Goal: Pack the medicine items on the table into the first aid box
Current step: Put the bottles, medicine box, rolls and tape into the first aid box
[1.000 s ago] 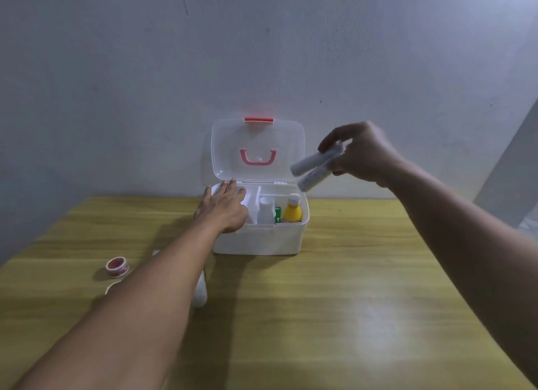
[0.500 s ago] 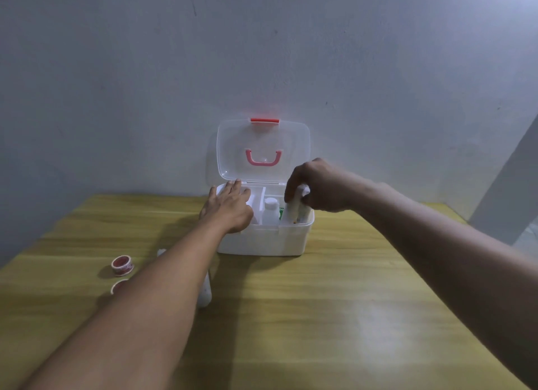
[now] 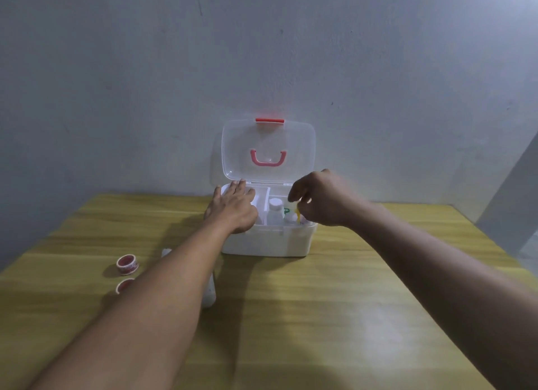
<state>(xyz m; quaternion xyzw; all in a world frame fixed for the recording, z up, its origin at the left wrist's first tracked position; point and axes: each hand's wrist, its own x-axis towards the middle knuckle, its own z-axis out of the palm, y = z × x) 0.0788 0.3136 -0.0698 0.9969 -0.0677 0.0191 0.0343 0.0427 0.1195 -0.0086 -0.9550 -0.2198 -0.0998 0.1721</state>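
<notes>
The white first aid box (image 3: pixel 267 242) stands at the back of the table, its clear lid (image 3: pixel 267 151) with a pink handle raised. My left hand (image 3: pixel 233 208) lies flat on the box's left rim and tray, fingers spread. My right hand (image 3: pixel 318 199) hovers just above the box's right compartment, fingers loosely curled with nothing visible in them. Inside stand a white bottle (image 3: pixel 275 210) and, partly hidden by my right hand, a yellow bottle (image 3: pixel 297 215). Two red-and-white tape rolls (image 3: pixel 127 264) (image 3: pixel 123 285) lie on the table at the left. A white tube (image 3: pixel 210 293) pokes out beneath my left forearm.
The wooden table (image 3: pixel 320 317) runs up to a grey wall right behind the box. A grey panel (image 3: pixel 512 203) leans at the far right.
My right hand brought two white tubes down into the box's right compartment, let them go and lifted slightly. My left hand has stayed on the box.
</notes>
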